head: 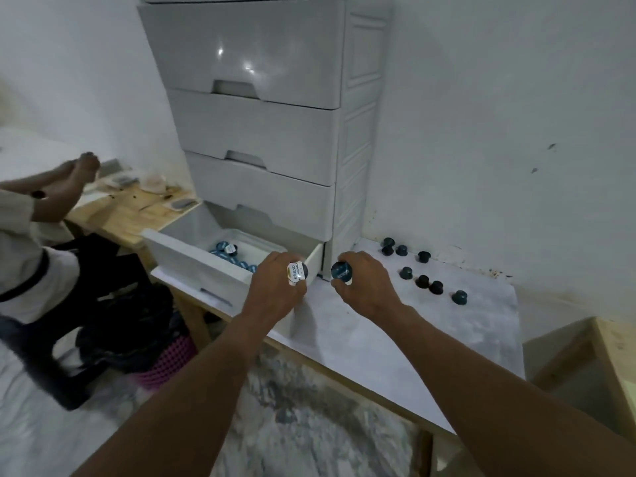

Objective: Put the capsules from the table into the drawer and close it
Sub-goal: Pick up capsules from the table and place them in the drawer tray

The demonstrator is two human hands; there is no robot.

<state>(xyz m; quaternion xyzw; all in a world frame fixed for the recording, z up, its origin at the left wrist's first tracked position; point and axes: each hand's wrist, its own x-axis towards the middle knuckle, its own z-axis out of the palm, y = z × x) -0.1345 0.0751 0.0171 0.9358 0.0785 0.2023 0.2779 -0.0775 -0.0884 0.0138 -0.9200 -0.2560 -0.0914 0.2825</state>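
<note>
My left hand (275,290) pinches a white-labelled capsule (296,271) between thumb and fingers, right over the near corner of the open drawer (192,259). The stored capsules (229,254) lie inside it, beyond and to the left of that hand. My right hand (366,284), just beside, pinches a blue-lidded capsule (341,271). The loose capsules (421,270) sit on the surface (395,335) to its right, apart from it.

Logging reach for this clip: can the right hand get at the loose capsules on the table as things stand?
Probably yes: nothing lies between the right hand and the loose capsules on the table. But it grips a capsule, so it would likely have to release that first.
</note>
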